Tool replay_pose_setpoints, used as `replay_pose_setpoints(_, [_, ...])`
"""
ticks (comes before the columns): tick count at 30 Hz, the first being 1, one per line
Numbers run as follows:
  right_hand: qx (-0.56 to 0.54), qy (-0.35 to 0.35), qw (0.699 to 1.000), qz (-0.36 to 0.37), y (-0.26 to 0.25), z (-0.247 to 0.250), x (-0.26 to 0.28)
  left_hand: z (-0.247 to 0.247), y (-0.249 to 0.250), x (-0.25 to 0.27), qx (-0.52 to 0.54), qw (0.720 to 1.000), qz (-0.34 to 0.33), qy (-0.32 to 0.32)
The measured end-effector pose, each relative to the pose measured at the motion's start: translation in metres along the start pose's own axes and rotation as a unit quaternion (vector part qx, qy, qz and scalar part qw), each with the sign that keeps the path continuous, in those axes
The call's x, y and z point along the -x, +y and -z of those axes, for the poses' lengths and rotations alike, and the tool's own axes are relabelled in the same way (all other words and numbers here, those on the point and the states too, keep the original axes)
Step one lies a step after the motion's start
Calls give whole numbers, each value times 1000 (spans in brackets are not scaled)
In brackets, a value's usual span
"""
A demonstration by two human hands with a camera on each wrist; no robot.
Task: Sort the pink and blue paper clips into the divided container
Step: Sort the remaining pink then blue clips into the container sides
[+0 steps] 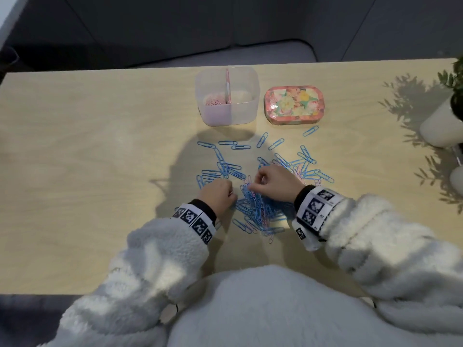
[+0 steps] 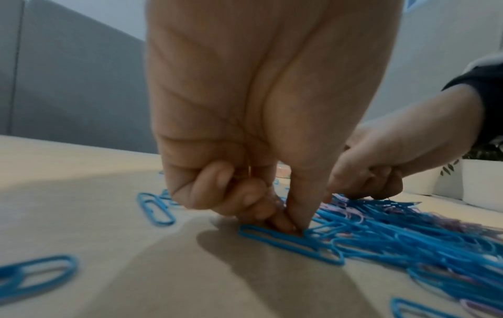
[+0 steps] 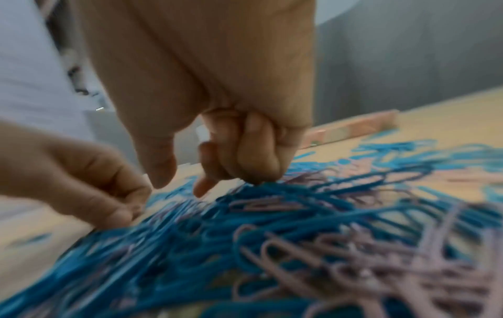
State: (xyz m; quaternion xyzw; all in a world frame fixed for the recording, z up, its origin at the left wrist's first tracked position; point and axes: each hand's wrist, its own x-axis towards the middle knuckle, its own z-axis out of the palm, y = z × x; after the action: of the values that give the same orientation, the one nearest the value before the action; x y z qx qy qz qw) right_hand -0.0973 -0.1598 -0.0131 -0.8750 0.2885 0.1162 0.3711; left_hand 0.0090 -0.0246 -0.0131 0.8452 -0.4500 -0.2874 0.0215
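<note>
Paper clips, blue (image 1: 253,204) mostly with pink ones (image 3: 381,269) threaded through, are lying in a tangled heap on the table (image 1: 100,146) just in front of the person, with loose blue ones scattered toward the divided container (image 1: 226,96) at the far edge. Its left compartment is already holding pink clips; the right one is looking bare. A floral tin (image 1: 293,105) is sitting just beside it.

The left hand (image 2: 245,150) is pinching down with thumb and forefinger at the end of a single blue clip (image 2: 288,243) on the heap's edge, its other fingers curled in. The right hand (image 1: 274,181) is working at the heap's far side with fingers curled, thumb and forefinger parted; whether it is gripping anything I cannot tell.

These clips are probably light, stiff wire with a slick coating, lying flat and hooking into neighbours. Taking one by a rounded end and lifting slowly should be shaking off hangers-on; sliding it clear of the heap first may be helping.
</note>
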Motion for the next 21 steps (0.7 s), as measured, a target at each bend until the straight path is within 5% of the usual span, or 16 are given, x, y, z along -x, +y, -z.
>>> replay_pose_setpoints(3, [87,15,996,-16,-3,-15,5,4,-6,3,6,1000,15,-9])
replay_pose_setpoints(10, [-5,2,998,-70,13,10,12,16,-5,-9,241,970,27,-11])
replay_pose_setpoints(17, [74,98,991,-51,3,25,8,8,13,-23,172,983,-13,58])
replay_pose_setpoints(21, [73,78,993,-48,-19,9,-10,4,9,-21,119,991,-34,53])
